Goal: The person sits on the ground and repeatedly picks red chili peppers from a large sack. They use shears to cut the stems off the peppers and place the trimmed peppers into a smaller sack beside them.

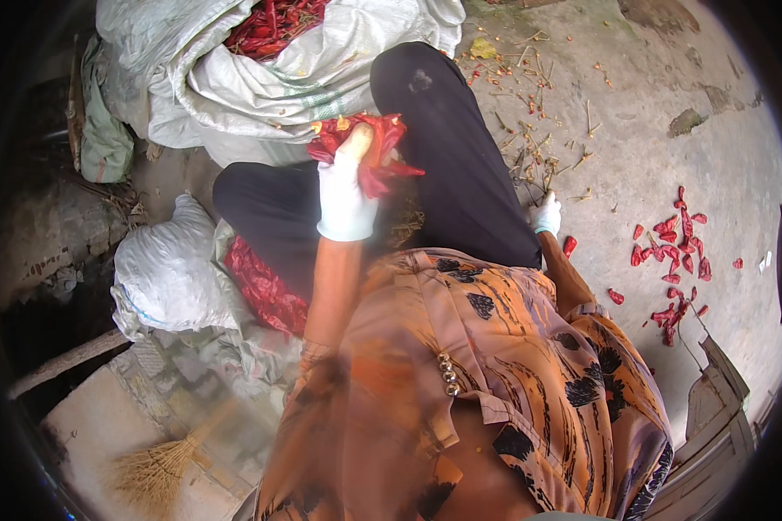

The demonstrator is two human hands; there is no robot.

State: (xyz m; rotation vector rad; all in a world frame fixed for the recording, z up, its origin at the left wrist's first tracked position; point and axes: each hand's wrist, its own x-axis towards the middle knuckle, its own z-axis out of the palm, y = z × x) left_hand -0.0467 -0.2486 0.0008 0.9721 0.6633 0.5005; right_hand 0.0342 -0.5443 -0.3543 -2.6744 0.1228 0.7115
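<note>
My left hand (347, 195), in a white glove with a stained thumb tip, is closed around a bunch of dried red chili peppers (386, 140). It is raised over the gap between my knees, just short of a large white woven sack (254, 98). More dried chilies (275, 29) show in that sack's open mouth. My right hand (546, 215), also gloved, is low beside my right thigh, close to the concrete floor. Thin chili stems (550, 170) appear right at its fingertips; whether the fingers grip them cannot be made out.
Loose chilies (681, 238) lie on the concrete floor (625, 163) at right, with stems and seeds scattered farther forward. On the left are a stuffed white sack (169, 273), red crinkled material (264, 286), a wooden pole (72, 361) and a straw broom (153, 472). A wooden object (717, 397) stands lower right.
</note>
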